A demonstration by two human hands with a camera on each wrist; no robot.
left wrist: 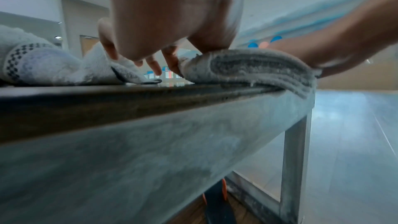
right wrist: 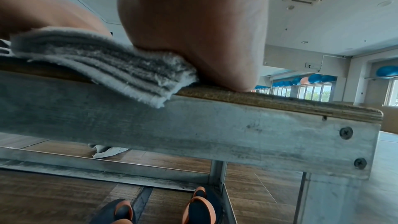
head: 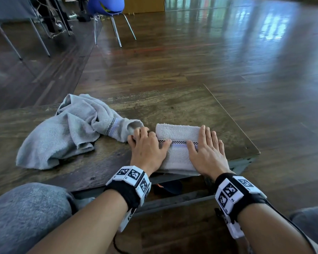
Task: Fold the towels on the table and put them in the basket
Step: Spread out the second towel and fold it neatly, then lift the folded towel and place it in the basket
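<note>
A folded light-grey towel (head: 178, 132) with a checkered stripe lies at the near right of the wooden table (head: 173, 105), its near edge overhanging the rim. My left hand (head: 147, 145) rests on its left edge, thumb on top, fingers bent down beside it towards the tabletop. Flat on the right half lies my right hand (head: 207, 147), fingers straight. From the left wrist, the thumb presses the layered towel (left wrist: 254, 67). The right wrist view shows the palm's heel (right wrist: 193, 40) on the towel's corner (right wrist: 103, 64). A crumpled grey towel (head: 68, 132) (left wrist: 43, 65) lies left. No basket is in view.
The table's right edge and corner (head: 253, 151) are close to my right hand. A blue chair (head: 106, 6) stands far back on the wooden floor. Under the table are dark shoes with orange trim (right wrist: 198, 209) and a scrap of pale cloth (right wrist: 107, 152).
</note>
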